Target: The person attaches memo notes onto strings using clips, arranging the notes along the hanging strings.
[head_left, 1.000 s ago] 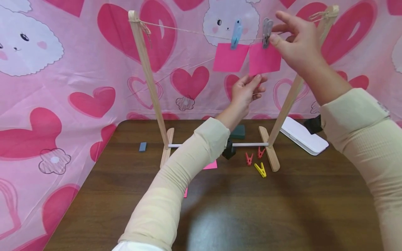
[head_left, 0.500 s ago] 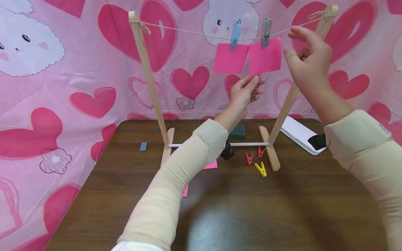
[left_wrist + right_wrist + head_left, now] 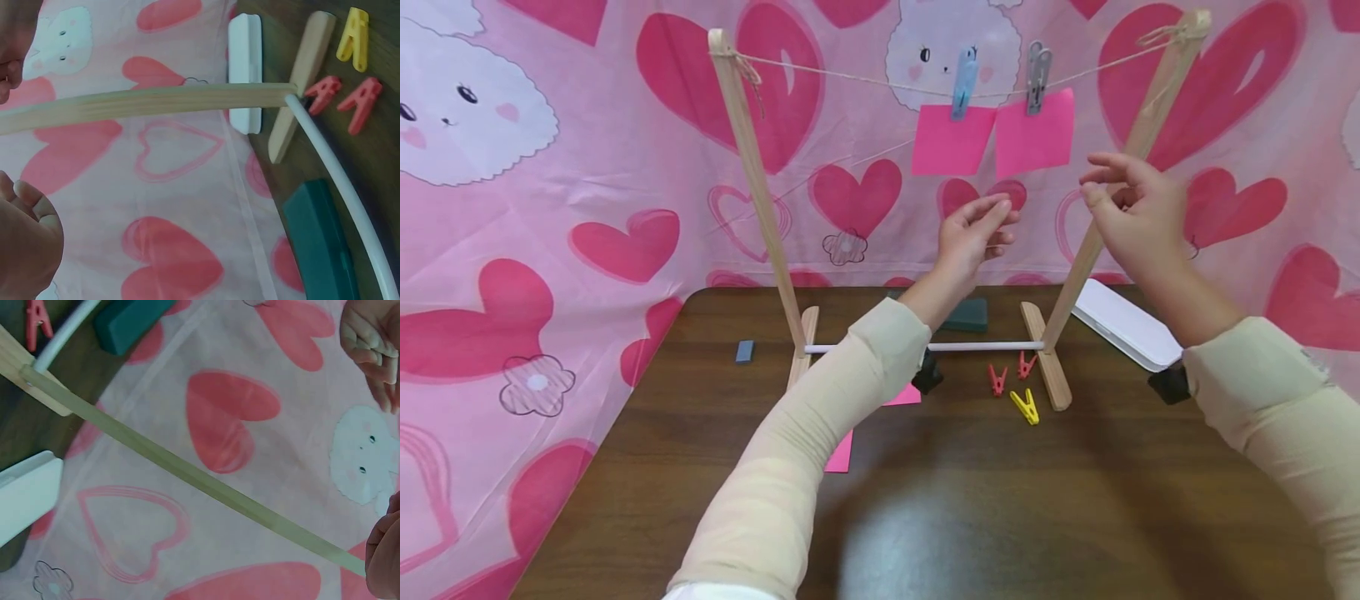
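Two pink paper squares hang side by side from a string [image 3: 850, 77] tied between wooden posts. A blue clothespin [image 3: 964, 83] clips the left paper [image 3: 951, 146]; a grey clothespin [image 3: 1037, 79] clips the right paper [image 3: 1036, 140], which hangs slightly tilted. Below the right paper, apart from it, is my left hand [image 3: 972, 237], fingers loosely bent and holding nothing. My right hand [image 3: 1138, 212] is in front of the right post [image 3: 1161, 92], lower than the papers, also with nothing in its fingers. Both hands show only partly in the wrist views.
On the brown table lie two red clothespins [image 3: 997, 380] and a yellow clothespin [image 3: 1025, 407]. More pink paper [image 3: 841, 454] lies partly under my left forearm. A white case [image 3: 1127, 325], a dark green block [image 3: 966, 315] and a small blue block [image 3: 744, 352] sit farther back.
My right hand has let go of the grey clothespin and moved down and right. My left hand has come away from the right paper's lower edge and dropped slightly. Both papers stay hanging.
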Action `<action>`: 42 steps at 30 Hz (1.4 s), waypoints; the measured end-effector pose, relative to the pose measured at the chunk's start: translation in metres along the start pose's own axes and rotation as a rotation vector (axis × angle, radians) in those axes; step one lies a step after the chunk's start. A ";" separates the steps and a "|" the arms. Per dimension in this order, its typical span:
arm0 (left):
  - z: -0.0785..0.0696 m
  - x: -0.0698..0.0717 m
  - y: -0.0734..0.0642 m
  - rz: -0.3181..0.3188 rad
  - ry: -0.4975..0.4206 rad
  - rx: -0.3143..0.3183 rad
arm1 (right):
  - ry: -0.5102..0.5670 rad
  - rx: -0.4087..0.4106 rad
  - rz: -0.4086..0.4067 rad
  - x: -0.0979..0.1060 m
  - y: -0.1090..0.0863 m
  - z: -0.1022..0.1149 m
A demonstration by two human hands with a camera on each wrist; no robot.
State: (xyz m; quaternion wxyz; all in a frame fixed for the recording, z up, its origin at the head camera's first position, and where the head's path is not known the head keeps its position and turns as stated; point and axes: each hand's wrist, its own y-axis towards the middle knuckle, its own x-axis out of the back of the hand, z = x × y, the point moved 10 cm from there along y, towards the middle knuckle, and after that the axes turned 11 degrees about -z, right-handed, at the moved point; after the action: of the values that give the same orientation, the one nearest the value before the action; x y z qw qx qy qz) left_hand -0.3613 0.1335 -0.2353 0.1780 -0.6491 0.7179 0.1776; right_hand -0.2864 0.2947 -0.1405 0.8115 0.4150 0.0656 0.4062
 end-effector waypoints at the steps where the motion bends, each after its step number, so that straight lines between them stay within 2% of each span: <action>1: 0.002 0.001 -0.001 0.010 0.022 0.001 | -0.001 0.005 0.013 -0.001 -0.003 -0.002; 7: 0.019 0.015 -0.006 0.062 0.147 0.015 | -0.012 0.064 0.088 -0.011 -0.022 -0.010; 11: 0.029 0.026 -0.005 0.079 0.253 0.033 | -0.031 0.068 0.150 -0.019 -0.033 -0.017; 18: 0.051 0.050 -0.008 0.132 0.515 0.102 | -0.110 0.068 0.252 -0.033 -0.050 -0.034; 23: 0.067 0.070 -0.010 0.161 0.583 0.130 | -0.126 0.095 0.308 -0.040 -0.063 -0.044; 28: 0.081 0.091 -0.014 0.180 0.663 0.149 | -0.158 0.076 0.366 -0.048 -0.077 -0.056; 32: 0.084 0.103 -0.016 0.192 0.742 0.111 | -0.186 0.045 0.428 -0.055 -0.088 -0.065; 37: 0.089 0.121 -0.015 0.195 0.903 0.079 | -0.203 0.035 0.490 -0.064 -0.101 -0.074; 42: 0.104 0.134 -0.018 0.277 1.194 0.027 | -0.202 0.017 0.563 -0.074 -0.116 -0.085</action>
State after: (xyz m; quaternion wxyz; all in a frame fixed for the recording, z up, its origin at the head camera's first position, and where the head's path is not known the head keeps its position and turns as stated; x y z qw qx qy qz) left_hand -0.3532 0.0659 -0.3919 -0.2717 -0.5346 0.7736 -0.2046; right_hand -0.3030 0.2573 -0.2970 0.6659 0.4618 -0.1297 0.5714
